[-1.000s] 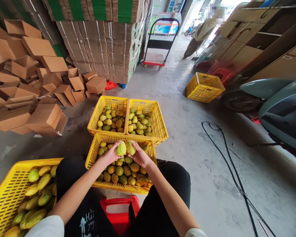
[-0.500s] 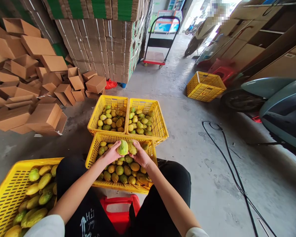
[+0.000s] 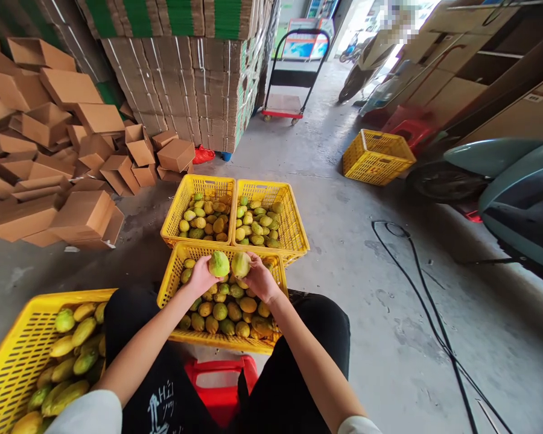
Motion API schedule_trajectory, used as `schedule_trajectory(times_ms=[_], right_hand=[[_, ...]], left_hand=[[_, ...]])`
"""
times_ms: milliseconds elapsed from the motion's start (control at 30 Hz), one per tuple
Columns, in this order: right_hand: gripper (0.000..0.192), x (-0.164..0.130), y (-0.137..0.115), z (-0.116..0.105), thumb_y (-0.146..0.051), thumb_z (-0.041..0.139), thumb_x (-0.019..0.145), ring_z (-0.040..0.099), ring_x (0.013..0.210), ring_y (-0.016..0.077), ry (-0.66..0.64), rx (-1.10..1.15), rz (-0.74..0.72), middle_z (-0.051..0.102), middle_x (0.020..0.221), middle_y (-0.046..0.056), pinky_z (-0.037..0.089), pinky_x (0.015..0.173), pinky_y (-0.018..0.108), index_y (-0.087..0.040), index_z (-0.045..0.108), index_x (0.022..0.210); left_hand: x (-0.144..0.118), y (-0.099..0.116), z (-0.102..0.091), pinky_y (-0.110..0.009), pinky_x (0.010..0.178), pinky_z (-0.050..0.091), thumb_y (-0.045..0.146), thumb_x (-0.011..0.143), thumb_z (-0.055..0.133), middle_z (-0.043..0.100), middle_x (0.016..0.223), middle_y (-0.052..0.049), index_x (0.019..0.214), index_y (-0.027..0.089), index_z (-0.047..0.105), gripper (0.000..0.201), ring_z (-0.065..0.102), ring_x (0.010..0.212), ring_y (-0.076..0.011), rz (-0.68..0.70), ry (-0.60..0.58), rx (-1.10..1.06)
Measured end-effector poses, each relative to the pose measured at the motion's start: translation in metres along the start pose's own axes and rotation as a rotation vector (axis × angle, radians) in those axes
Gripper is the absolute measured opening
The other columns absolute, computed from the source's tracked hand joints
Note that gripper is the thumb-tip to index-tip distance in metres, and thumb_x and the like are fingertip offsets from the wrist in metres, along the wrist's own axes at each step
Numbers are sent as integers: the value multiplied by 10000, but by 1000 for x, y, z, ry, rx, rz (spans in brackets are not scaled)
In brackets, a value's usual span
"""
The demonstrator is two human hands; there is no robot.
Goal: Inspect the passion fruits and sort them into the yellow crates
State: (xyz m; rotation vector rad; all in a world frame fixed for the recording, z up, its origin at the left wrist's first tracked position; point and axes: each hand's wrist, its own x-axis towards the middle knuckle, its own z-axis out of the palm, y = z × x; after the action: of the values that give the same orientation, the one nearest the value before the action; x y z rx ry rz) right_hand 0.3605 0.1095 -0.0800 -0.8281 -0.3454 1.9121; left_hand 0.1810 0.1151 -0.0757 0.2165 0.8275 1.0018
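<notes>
Cardboard boxes (image 3: pixel 84 214) are heaped beside a strapped cardboard stack (image 3: pixel 176 90), a platform trolley (image 3: pixel 291 79) is parked nearby, and a black cable (image 3: pixel 453 360) is looped across the floor (image 3: pixel 335 241) near a scooter (image 3: pixel 502 175).

Two held fruits (image 3: pixel 218 264) are above the near crate (image 3: pixel 174 276), two crates (image 3: pixel 294 226) behind it, cardboard boxes (image 3: pixel 85 217) to their left.

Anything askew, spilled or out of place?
Boxes at left lie in a jumbled heap, tipped at odd angles, unlike the neat stack behind. A cable sprawls loose across the floor at right. The fruit crates stand upright.
</notes>
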Motion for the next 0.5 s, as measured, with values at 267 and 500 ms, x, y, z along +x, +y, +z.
schedule_trajectory(times_ms=[267,500], right_hand=[[340,-2,8,2,-430,698,736,583,964,181,-41,-163,-15,628,1078,3,515,725,278,-266,569,1005],[399,0,11,-3,-505,662,743,570,757,137,-2,-282,-18,566,989,-39,483,587,265,-338,479,1055]], left_hand=[[-3,-8,-2,-263,543,491,344,860,583,671,850,-89,994,151,560,236,672,716,-208,-37,-77,80],[-2,-12,-6,-314,621,545,336,791,683,678,856,-58,972,195,495,296,691,726,-217,-11,-93,125]])
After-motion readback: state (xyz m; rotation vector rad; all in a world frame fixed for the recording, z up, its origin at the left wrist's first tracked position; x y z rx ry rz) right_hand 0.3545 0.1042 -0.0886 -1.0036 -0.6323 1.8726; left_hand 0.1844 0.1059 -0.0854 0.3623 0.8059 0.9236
